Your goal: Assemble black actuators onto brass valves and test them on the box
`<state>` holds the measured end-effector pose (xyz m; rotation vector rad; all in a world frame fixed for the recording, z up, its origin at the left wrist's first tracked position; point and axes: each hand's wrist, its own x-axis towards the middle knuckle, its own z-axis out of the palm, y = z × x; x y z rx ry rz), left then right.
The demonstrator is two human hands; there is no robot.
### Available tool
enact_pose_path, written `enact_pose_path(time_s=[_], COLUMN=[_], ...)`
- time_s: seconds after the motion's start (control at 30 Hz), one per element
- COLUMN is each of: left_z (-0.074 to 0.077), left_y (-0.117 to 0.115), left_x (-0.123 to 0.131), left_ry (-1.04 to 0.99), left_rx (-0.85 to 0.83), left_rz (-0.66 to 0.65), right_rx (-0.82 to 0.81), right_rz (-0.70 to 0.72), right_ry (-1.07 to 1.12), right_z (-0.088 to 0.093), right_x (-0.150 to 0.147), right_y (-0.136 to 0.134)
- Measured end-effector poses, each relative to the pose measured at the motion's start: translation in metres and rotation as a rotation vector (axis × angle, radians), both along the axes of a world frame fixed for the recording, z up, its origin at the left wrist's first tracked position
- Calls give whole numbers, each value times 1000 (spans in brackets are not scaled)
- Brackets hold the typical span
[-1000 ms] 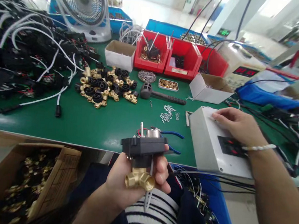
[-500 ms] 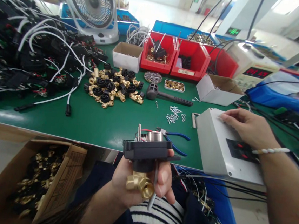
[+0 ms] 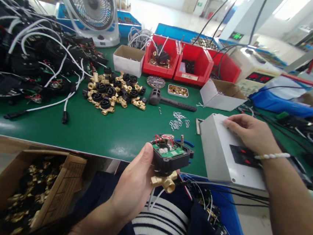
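Note:
My left hand [image 3: 136,178] grips a motorized brass valve [image 3: 169,157] above the table's front edge. Its black housing has no lid, so a green circuit board, red wires, a silver motor can and an upright metal pin show. The brass body points down, and a pale cable hangs below. My right hand [image 3: 250,132], with a beaded bracelet at its wrist, rests on the grey control box [image 3: 217,149]. Its thumb and bent fingers come together near the box's far edge; whatever lies between them is hidden. Blue-handled pliers [image 3: 185,143] are mostly covered by the valve.
Brass valves [image 3: 111,91] lie piled beside a black mallet [image 3: 171,101] and loose spring clips [image 3: 176,121]. Cabled black housings [image 3: 32,57] crowd the left. Red bins [image 3: 190,76], a white fan [image 3: 108,39] and a power supply [image 3: 256,77] stand behind. A carton [image 3: 55,192] sits below.
My left hand has turned the valve and tipped its open top toward me, so the circuit board now shows. The valve sits farther right, over the pliers. My right hand stays on the box.

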<state>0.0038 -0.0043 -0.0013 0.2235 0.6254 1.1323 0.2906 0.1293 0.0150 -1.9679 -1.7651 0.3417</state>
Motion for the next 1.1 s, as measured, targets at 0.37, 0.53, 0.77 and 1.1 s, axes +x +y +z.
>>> enact_pose_path(time_s=[0.37,0.53,0.77,1.1], left_z=[-5,0,-1,-2], left_y=[3,6,4,5], left_x=[-7,-11,-13,-10], left_ry=[349,268,179,198], left_rx=[136,66,50,90], left_rz=[119,8,-18,-46], right_rx=[37,50,25,-21], right_rz=[37,56,17,60], right_ry=[8,20,43,75], right_z=[0,0,2,2], right_x=[3,4,2,0], right_y=[-2,-2,-6,-9])
